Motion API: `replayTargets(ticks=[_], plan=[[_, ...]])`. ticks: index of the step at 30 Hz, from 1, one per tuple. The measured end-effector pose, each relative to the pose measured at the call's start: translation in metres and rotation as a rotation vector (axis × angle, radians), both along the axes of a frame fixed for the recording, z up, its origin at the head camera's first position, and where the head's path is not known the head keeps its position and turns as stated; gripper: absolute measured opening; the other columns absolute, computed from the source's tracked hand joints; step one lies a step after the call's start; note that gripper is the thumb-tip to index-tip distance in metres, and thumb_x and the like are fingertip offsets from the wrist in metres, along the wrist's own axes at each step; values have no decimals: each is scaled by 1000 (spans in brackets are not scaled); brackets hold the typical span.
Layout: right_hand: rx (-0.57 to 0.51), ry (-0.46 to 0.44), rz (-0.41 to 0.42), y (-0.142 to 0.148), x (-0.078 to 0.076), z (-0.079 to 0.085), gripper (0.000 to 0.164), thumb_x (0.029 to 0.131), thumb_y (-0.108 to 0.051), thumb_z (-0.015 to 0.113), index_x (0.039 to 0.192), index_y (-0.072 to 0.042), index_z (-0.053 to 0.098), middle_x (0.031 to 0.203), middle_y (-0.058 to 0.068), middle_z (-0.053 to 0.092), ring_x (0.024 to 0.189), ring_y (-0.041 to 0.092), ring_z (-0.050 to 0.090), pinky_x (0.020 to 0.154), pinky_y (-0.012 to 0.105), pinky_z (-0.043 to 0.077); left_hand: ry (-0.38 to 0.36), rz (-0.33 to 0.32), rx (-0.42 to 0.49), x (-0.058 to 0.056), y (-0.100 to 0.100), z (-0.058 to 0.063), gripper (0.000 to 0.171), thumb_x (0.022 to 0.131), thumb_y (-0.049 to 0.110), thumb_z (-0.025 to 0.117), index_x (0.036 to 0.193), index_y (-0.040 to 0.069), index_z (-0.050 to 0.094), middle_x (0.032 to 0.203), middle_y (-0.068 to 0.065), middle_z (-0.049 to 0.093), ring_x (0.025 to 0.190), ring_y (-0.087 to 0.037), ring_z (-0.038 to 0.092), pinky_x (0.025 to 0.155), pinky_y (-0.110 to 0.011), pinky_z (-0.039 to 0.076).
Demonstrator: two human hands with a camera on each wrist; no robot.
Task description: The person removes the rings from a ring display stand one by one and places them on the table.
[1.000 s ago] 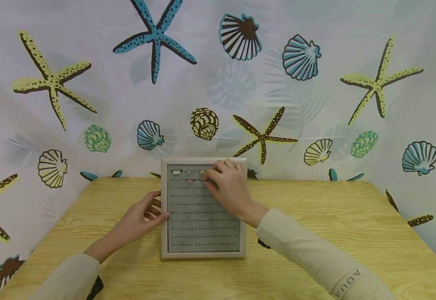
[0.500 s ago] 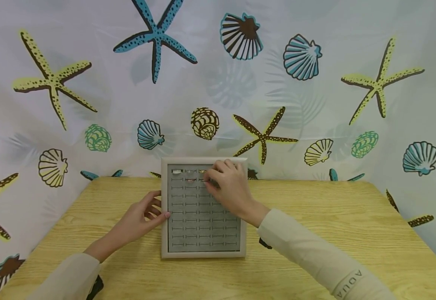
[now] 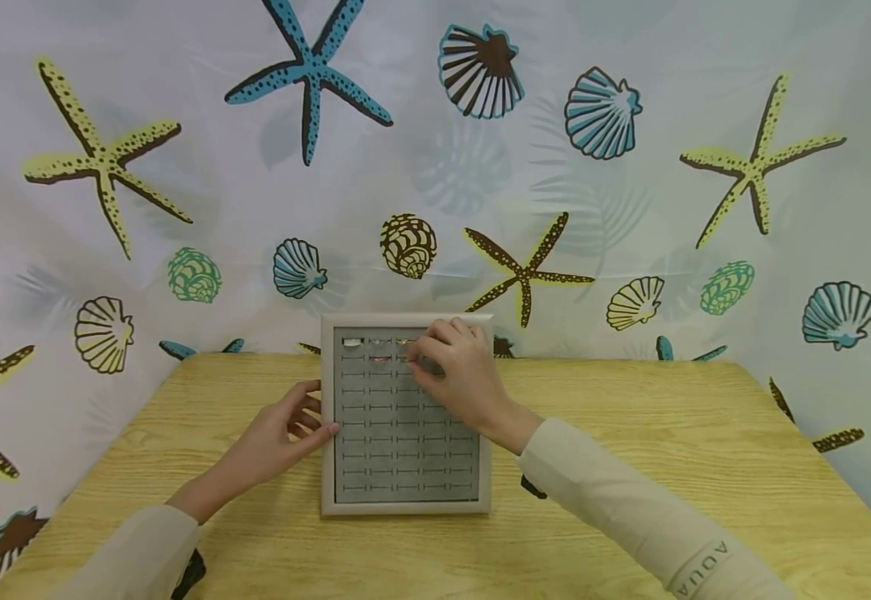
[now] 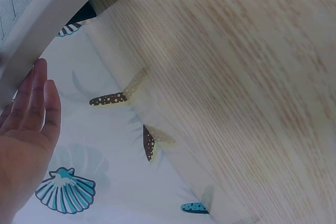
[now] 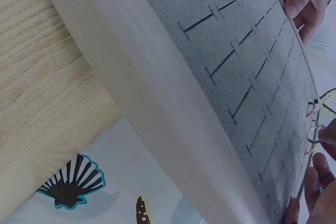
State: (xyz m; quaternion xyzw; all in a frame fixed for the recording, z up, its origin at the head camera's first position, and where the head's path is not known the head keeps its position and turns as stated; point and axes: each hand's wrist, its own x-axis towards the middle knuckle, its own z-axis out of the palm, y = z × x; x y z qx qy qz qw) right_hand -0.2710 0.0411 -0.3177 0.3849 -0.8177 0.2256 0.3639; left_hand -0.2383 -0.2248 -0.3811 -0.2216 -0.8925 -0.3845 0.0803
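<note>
A ring display board, grey with rows of slots and a pale frame, stands propped up on the table. My left hand grips its left edge, thumb on the front and the other fingers behind, as the left wrist view partly shows. My right hand is at the upper part of the board. Between its thumb and forefinger it pinches a small ring at the second row. Rings sit in the top row, among them a wide silver ring. A reddish ring sits in the second row, left of my right fingertips.
The board rests on a wood-grain table. Behind rises a white cloth printed with starfish and shells. A small black object shows at the board's right side, partly under my right sleeve.
My right fingertips shift very slightly at the second-row slot, still pinching the ring. The left hand and the board keep their place.
</note>
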Motion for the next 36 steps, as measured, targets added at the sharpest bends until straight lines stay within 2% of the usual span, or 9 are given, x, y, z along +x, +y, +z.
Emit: replayTargets(ticks=[6,10,16,22,24,30,36], plan=[[-36,-3,51,5,3,3,3,83,-17,65,82,-15,67,83,-2,58,78,15,48,71,36,35,-3,-1,-2,0,0,0,54,87,26,62,132,8,38,103,-10,62,81,-13,62,68,-23,51],[-51,8,51,13,8,6,2,81,-16,66,82,-14,68,81,-1,57,77,17,48,71,38,37,-1,-6,-1,1,-1,0,53,87,26,62,132,8,38,103,-10,62,81,-13,62,67,-23,51],[-39,4,6,31,15,8,6,77,-12,70,81,-16,68,81,-1,58,79,18,50,69,37,37,-1,-11,3,2,-3,0,53,87,25,62,132,8,38,102,-10,62,81,-14,62,67,-23,51],[-42,-44,-29,56,23,5,6,76,-12,72,79,-15,67,79,1,57,76,17,46,67,31,29,-1,-23,5,4,-3,1,52,88,25,62,131,8,39,102,-10,62,81,-14,62,67,-24,51],[-53,-51,-37,64,25,3,7,76,-11,71,79,-15,67,79,1,57,75,16,45,66,31,28,-1,-27,4,5,-4,2,52,88,24,62,131,8,39,102,-11,62,81,-14,62,67,-24,51],[-63,-49,-76,88,32,-9,10,73,-8,72,79,-15,66,79,-1,57,77,16,48,71,36,36,-6,-38,7,6,-7,2,52,88,25,62,131,8,39,102,-11,62,81,-13,62,67,-24,51],[-40,-78,-115,111,38,-33,11,73,-8,73,78,-15,65,79,-1,57,77,16,48,72,37,39,-4,-47,2,7,-10,0,52,88,25,62,132,9,39,102,-10,62,80,-12,62,67,-23,51]])
